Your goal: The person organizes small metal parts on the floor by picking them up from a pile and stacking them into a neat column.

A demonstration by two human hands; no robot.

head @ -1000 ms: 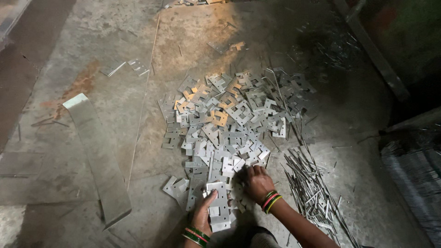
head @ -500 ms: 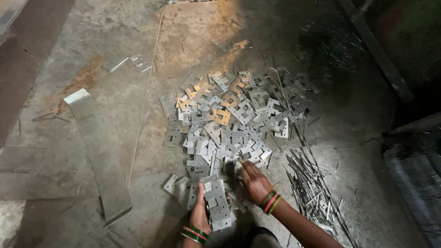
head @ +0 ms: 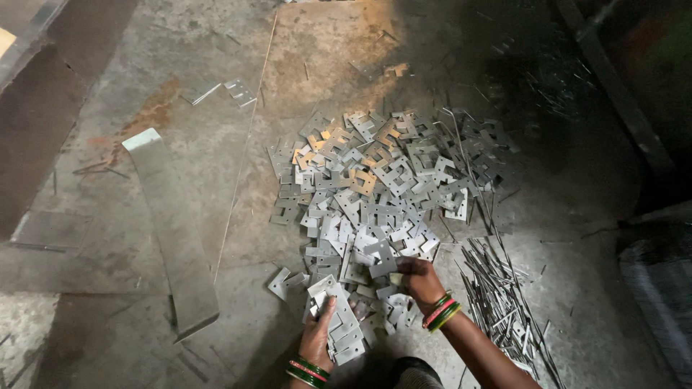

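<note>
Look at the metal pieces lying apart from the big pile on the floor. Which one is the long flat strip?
The long strip lies left of the pile, running diagonally. It is far longer than the small cut-out plates, such as the two near the top.

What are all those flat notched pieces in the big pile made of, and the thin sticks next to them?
The flat notched pieces look like thin sheet metal: grey, dull shine, sharp stamped edges; a few look orange-brown, perhaps rust or warm light. The thin rods look like steel wire: straight, slim, glinting. The left hand holds a stack of the pieces; the right hand picks one from the pile.
</note>
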